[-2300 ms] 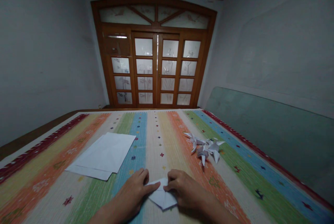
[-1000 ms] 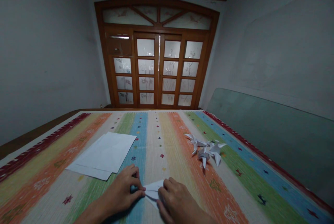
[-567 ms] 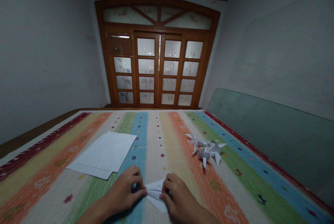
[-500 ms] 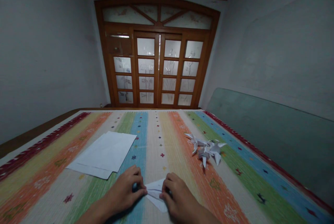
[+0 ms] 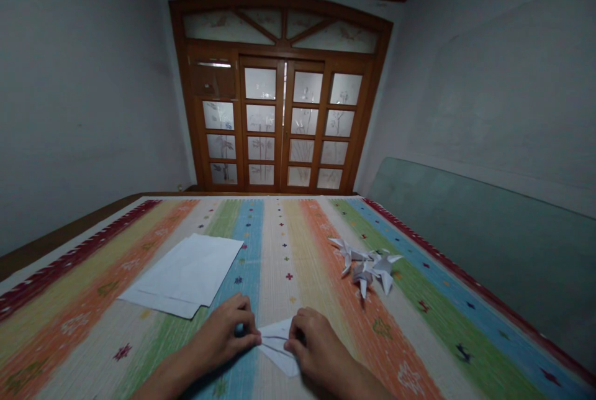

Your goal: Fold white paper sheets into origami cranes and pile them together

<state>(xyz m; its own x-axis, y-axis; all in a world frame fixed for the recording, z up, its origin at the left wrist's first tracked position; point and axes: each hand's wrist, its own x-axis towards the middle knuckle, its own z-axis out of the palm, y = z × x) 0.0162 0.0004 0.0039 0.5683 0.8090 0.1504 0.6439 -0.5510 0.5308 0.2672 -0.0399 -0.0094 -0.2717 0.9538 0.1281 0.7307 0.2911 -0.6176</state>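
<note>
A small folded sheet of white paper (image 5: 278,350) lies on the tablecloth at the front, with creased flaps showing on its upper face. My left hand (image 5: 233,328) pinches its narrow left corner between thumb and forefinger. On the other side, my right hand (image 5: 314,341) is closed on the paper's right part, thumb and fingers pressed together there. That hand covers the right end of the paper.
A stack of white paper sheets (image 5: 186,276) lies to the left. Several folded paper cranes (image 5: 367,263) sit in a cluster at right. The striped tablecloth (image 5: 274,251) covers the table. Beyond stand a wooden glazed door (image 5: 284,120) and, at right, a pale green panel (image 5: 465,220).
Both hands keep their pinch on the paper in nearly the same place. The flaps at the paper's middle look slightly shifted, with more fold lines showing.
</note>
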